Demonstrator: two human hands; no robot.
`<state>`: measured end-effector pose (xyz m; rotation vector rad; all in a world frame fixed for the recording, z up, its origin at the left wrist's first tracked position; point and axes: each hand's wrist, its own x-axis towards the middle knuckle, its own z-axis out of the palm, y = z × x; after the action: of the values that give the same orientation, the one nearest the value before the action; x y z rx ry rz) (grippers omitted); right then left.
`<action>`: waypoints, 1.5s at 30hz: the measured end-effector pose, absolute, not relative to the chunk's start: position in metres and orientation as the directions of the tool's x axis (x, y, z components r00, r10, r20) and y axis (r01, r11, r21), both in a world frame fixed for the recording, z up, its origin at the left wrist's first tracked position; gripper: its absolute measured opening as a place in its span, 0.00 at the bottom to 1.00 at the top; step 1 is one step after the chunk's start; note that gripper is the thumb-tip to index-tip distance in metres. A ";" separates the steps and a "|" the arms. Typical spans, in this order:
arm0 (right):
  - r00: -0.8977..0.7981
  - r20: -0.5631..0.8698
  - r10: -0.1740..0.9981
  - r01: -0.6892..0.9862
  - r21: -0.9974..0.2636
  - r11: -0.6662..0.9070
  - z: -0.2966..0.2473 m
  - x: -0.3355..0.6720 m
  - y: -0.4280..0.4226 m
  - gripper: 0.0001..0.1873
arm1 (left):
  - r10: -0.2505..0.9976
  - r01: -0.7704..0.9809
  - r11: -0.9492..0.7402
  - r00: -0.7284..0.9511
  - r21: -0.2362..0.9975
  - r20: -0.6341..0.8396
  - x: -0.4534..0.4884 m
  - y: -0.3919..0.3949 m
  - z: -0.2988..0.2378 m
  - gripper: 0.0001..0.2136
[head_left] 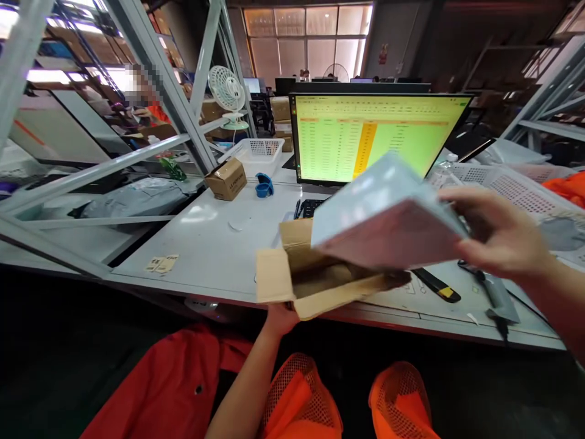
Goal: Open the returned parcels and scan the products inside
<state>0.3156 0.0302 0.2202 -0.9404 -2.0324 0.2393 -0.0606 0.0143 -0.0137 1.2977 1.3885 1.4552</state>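
Observation:
My right hand (496,231) grips the right end of a flat pale packet (388,213) wrapped in clear plastic, held tilted above an open brown cardboard box (292,271). The packet's lower edge sits over the box's opening. My left hand (278,317) holds the box from underneath at the table's front edge; most of its fingers are hidden by the box.
A monitor (365,134) with a green spreadsheet stands behind, with a keyboard (311,208) below it. A small closed carton (226,178), blue tape dispenser (264,185), white basket (258,152) and fan (228,94) sit at left. A box cutter (436,285) and scissors (489,289) lie at right.

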 end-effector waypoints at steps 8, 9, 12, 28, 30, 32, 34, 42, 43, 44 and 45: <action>0.394 0.092 0.914 -0.072 -0.989 0.131 0.179 0.338 0.065 0.18 | 0.796 0.278 -0.156 -0.533 0.948 0.287 -0.136 0.093 -0.003 0.45; 0.402 -0.019 0.916 -0.155 -0.987 0.048 0.168 0.335 0.065 0.17 | 0.798 0.313 -0.154 -0.519 0.937 0.304 -0.138 0.099 -0.005 0.47; 0.358 -0.203 0.911 -0.302 -0.949 -0.092 0.130 0.317 0.055 0.17 | 0.695 0.465 -0.193 -0.557 0.864 0.455 -0.117 0.085 -0.014 0.56; 0.635 0.452 0.626 0.704 -0.672 -0.229 0.038 0.424 -0.062 0.39 | 0.992 -0.446 -0.030 0.096 0.895 0.081 0.080 0.105 0.049 0.57; 0.778 0.165 0.606 0.553 -0.638 -0.536 0.037 0.487 -0.071 0.39 | 0.983 -0.373 -0.070 0.134 0.925 0.128 0.069 0.113 0.050 0.55; 0.789 -0.057 0.612 0.456 -0.614 -0.644 0.032 0.521 -0.068 0.31 | 0.972 -0.309 -0.090 0.182 0.947 0.151 0.065 0.119 0.052 0.55; 0.755 -0.109 0.647 0.448 -0.635 -0.629 0.025 0.529 -0.055 0.23 | 0.962 -0.252 -0.085 0.232 0.964 0.146 0.065 0.123 0.053 0.56; 0.699 0.005 0.715 0.364 -0.863 -0.350 0.036 0.481 -0.053 0.26 | 0.972 -0.155 -0.133 0.174 0.979 0.159 0.055 0.118 0.039 0.59; 0.660 0.022 0.751 0.324 -0.910 -0.258 0.041 0.471 -0.059 0.27 | 0.974 -0.145 -0.144 0.153 0.979 0.166 0.051 0.116 0.036 0.58; 0.610 0.030 0.792 0.274 -0.946 -0.175 0.047 0.459 -0.064 0.28 | 0.975 -0.131 -0.158 0.133 0.979 0.175 0.047 0.114 0.034 0.57; 0.552 0.032 0.833 0.223 -0.969 -0.110 0.052 0.447 -0.068 0.28 | 0.976 -0.111 -0.172 0.117 0.979 0.185 0.044 0.112 0.032 0.57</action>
<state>0.4472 -0.0680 0.0518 -1.6376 -0.9056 0.6614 0.0438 0.1121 0.0317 1.3205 0.9505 1.2887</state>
